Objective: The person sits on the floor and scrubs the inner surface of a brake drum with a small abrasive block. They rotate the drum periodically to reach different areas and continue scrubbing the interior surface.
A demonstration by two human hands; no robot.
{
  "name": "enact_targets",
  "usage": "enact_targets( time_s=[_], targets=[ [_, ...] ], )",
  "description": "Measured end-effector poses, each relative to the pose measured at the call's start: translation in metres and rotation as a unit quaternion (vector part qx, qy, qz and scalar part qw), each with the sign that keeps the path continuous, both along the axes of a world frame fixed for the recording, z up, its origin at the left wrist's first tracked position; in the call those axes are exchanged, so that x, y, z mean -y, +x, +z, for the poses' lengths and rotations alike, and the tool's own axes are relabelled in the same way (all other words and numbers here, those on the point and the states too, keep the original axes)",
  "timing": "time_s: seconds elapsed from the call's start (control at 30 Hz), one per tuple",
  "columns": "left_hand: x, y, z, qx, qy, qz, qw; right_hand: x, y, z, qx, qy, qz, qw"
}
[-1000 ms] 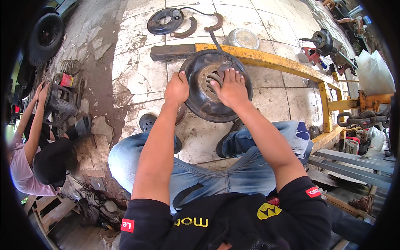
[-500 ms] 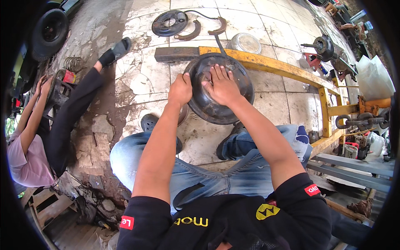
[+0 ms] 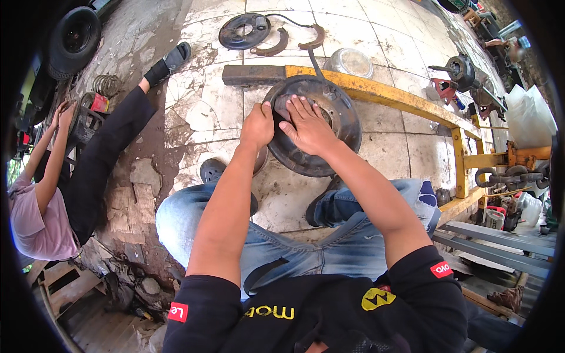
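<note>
A round black brake backing plate (image 3: 341, 129) stands tilted in front of me, its far side against a yellow steel beam (image 3: 376, 95). My left hand (image 3: 258, 125) is closed on the plate's left rim. My right hand (image 3: 307, 126) lies flat on the plate's face, left of its centre hole, fingers stretched out and thumb apart. A brownish-grey flat patch shows by its fingertips; I cannot tell whether it is a loose pad or part of the surface. Beyond the beam lie a second backing plate (image 3: 239, 39) and two curved brake shoes (image 3: 272, 45), (image 3: 315, 37).
A clear round tub (image 3: 349, 63) sits behind the beam. To the right are a hub on a red stand (image 3: 462, 73), a heavy chain (image 3: 511, 175) and grey metal bars (image 3: 500, 238). At left another person (image 3: 50, 220) sits with one leg stretched out, near a tire (image 3: 73, 38).
My right hand has slid slightly down and left across the plate, and more of the centre hole shows beside it. My left hand keeps its hold on the rim.
</note>
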State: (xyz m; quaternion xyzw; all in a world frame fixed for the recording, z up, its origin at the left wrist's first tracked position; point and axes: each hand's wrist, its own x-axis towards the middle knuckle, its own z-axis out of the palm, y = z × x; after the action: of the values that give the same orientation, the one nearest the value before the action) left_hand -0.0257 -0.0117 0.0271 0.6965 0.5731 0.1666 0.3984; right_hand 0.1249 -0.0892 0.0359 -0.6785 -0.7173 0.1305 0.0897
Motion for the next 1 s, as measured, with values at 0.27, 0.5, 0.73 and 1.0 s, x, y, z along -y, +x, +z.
enact_targets(
  time_s=[0.27, 0.5, 0.73, 1.0],
  targets=[
    [0.001, -0.002, 0.003, -0.014, -0.023, 0.011, 1.000, 0.097, 0.051, 0.018, 0.094, -0.077, 0.162, 0.979],
    [0.004, -0.001, 0.004, -0.022, -0.013, 0.018, 1.000, 0.095, 0.025, 0.013, 0.066, -0.079, 0.138, 0.985],
    [-0.001, 0.000, 0.003, -0.002, -0.013, 0.009, 1.000, 0.071, 0.086, -0.001, 0.123, -0.071, 0.020, 0.990],
    [-0.002, 0.000, 0.000, 0.001, -0.001, 0.008, 1.000, 0.007, 0.045, -0.005, 0.065, -0.047, -0.032, 0.996]
  ],
)
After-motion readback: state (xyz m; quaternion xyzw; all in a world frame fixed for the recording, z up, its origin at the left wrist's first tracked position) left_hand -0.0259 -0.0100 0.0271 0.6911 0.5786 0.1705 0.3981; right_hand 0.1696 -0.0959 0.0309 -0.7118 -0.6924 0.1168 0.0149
